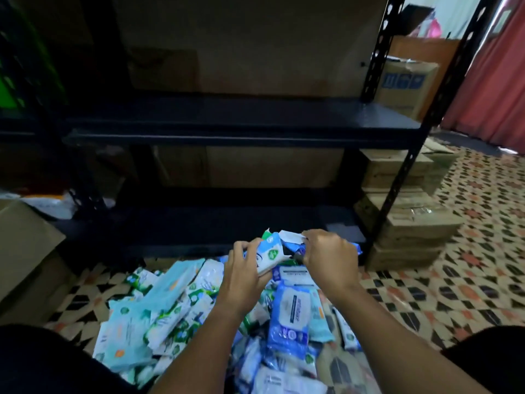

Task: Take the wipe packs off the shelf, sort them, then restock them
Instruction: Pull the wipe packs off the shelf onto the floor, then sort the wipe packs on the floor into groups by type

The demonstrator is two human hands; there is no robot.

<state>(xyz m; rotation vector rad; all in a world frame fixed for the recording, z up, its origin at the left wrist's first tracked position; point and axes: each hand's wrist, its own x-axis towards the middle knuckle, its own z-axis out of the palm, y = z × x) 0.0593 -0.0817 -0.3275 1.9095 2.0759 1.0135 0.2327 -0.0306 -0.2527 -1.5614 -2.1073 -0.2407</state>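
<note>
A heap of wipe packs (pixel 170 311) in teal, green, white and blue lies on the patterned floor in front of a black metal shelf (pixel 241 129). My left hand (pixel 244 277) grips a white and blue wipe pack (pixel 270 253) with a green badge, held above the far end of the heap. My right hand (pixel 329 257) is curled round a bunch of blue wipe packs (pixel 292 245) right beside it, with a white corner sticking up. The two hands are close together. The shelf boards in view carry no packs.
Cardboard boxes stand behind the shelf, and a stack of flat cartons (pixel 406 220) sits right of the upright post (pixel 409 163). An open cardboard box (pixel 25 251) is at the left. A red curtain (pixel 494 81) hangs far right. My knees frame the heap.
</note>
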